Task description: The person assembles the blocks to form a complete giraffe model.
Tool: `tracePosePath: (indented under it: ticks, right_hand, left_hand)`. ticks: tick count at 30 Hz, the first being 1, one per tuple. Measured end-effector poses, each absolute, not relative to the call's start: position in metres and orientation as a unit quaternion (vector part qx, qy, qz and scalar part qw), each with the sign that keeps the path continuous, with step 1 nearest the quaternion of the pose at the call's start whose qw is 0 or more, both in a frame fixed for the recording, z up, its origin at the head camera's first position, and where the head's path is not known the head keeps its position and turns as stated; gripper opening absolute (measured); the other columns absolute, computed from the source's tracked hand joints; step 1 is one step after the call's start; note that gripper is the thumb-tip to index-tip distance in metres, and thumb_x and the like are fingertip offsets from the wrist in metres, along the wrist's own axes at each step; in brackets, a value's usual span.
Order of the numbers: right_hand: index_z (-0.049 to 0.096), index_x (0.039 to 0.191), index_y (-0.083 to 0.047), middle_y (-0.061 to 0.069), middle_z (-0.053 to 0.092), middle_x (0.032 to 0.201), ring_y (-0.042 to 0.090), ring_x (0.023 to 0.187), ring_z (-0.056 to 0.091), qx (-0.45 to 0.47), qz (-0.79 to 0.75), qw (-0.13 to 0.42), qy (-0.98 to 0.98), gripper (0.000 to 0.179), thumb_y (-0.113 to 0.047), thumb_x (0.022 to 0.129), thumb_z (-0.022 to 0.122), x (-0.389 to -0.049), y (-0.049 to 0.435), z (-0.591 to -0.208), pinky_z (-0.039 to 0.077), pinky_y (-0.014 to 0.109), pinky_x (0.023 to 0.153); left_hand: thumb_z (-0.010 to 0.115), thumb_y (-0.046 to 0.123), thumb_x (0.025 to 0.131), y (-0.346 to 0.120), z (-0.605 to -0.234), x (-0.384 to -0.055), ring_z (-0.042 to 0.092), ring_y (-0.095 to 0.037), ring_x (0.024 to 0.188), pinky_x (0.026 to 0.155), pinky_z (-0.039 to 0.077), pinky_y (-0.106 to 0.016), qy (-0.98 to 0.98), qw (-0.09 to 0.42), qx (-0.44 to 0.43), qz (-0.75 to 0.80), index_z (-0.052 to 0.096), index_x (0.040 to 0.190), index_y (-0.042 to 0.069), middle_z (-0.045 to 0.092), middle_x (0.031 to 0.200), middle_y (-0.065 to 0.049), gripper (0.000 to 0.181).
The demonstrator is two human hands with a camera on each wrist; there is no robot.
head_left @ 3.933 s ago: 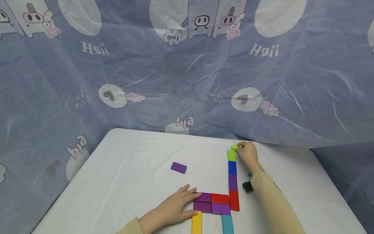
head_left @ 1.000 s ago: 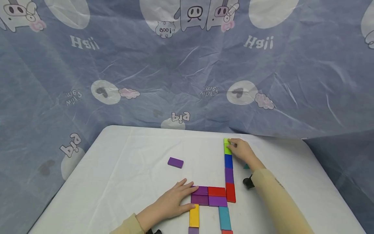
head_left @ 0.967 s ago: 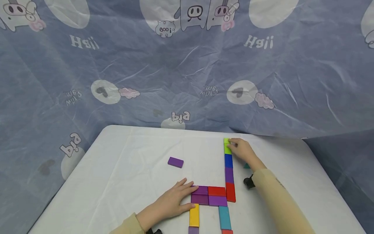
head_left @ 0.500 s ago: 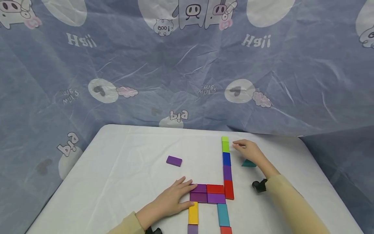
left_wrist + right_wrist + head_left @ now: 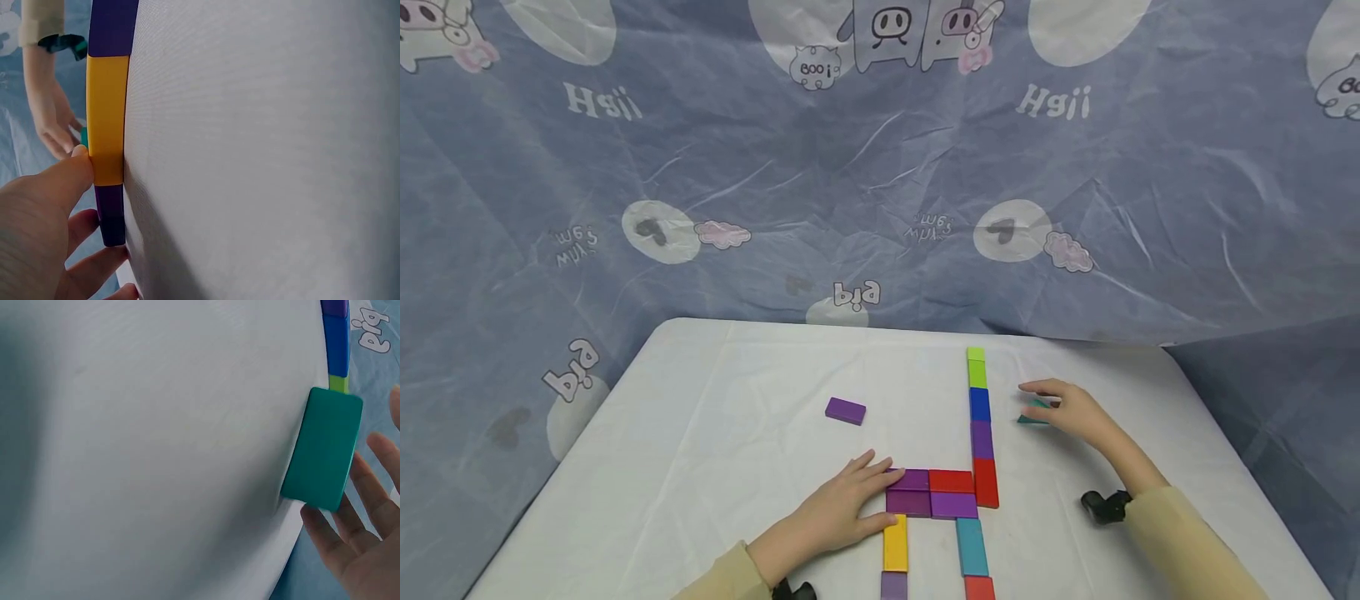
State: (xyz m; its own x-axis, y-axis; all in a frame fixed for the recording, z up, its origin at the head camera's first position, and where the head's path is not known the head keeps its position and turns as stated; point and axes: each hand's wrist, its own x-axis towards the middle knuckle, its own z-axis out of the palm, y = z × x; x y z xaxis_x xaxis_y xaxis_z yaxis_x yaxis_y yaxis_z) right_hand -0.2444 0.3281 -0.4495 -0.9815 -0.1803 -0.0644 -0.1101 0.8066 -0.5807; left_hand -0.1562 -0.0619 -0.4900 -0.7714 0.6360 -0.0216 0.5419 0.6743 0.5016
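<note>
My right hand hovers over a teal triangular block right of the column, fingers spread. In the right wrist view the fingers lie beside the block's rectangular face, not curled round it. A small lime block caps the far end of a column with a longer lime block, a blue block, a purple block and a red block. My left hand rests with fingertips on the purple blocks, its thumb touching the yellow block.
A loose purple block lies to the left. Below the short rows, a light-blue block leads to a red block, and a lilac block adjoins the yellow one. Behind the white table hangs a blue printed cloth.
My right hand has set the small lime block straight at the column's far end and let go of it. It has moved right and nearer, over the teal block. My left hand stays put.
</note>
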Motion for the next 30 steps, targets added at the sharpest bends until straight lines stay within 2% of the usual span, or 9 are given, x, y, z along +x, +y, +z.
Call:
tracePosePath:
  ticks: [5, 15, 23, 30]
  right_hand:
    - [0.062, 0.131, -0.005, 0.024, 0.056, 0.136, 0.044, 0.123, 0.053, -0.085, -0.315, 0.056, 0.944, 0.049, -0.022, 0.087, 0.075, -0.237, 0.339, -0.454, 0.046, 0.060, 0.101]
    - [0.065, 0.128, -0.005, 0.026, 0.060, 0.129, 0.043, 0.112, 0.060, -0.061, -0.301, 0.053, 0.950, 0.042, -0.012, 0.087, 0.073, -0.234, 0.344, -0.462, 0.051, 0.057, 0.094]
    - [0.067, 0.125, -0.006, 0.026, 0.062, 0.126, 0.041, 0.106, 0.062, -0.053, -0.281, 0.034, 0.958, 0.036, -0.010, 0.089, 0.071, -0.242, 0.339, -0.463, 0.053, 0.055, 0.090]
    - [0.065, 0.128, -0.006, 0.025, 0.059, 0.132, 0.045, 0.112, 0.060, -0.050, -0.281, 0.001, 0.958, 0.036, -0.010, 0.092, 0.067, -0.263, 0.334, -0.460, 0.052, 0.057, 0.092]
  left_hand:
    - [0.059, 0.052, 0.094, -0.061, -0.490, -0.157, 0.031, -0.029, 0.148, 0.114, 0.036, -0.054, 0.911, 0.106, 0.318, 0.241, 0.046, 0.147, 0.031, 0.044, 0.154, 0.001, 0.059]
    - [0.060, 0.051, 0.094, -0.060, -0.485, -0.155, 0.031, -0.030, 0.148, 0.113, 0.037, -0.055, 0.910, 0.116, 0.314, 0.244, 0.046, 0.148, 0.030, 0.044, 0.155, 0.000, 0.059]
    - [0.060, 0.050, 0.094, -0.061, -0.484, -0.155, 0.031, -0.030, 0.148, 0.113, 0.038, -0.055, 0.912, 0.117, 0.310, 0.244, 0.046, 0.148, 0.031, 0.044, 0.154, 0.000, 0.059]
    - [0.059, 0.051, 0.094, -0.061, -0.487, -0.155, 0.031, -0.030, 0.148, 0.114, 0.037, -0.054, 0.910, 0.110, 0.318, 0.243, 0.045, 0.148, 0.031, 0.044, 0.154, 0.000, 0.059]
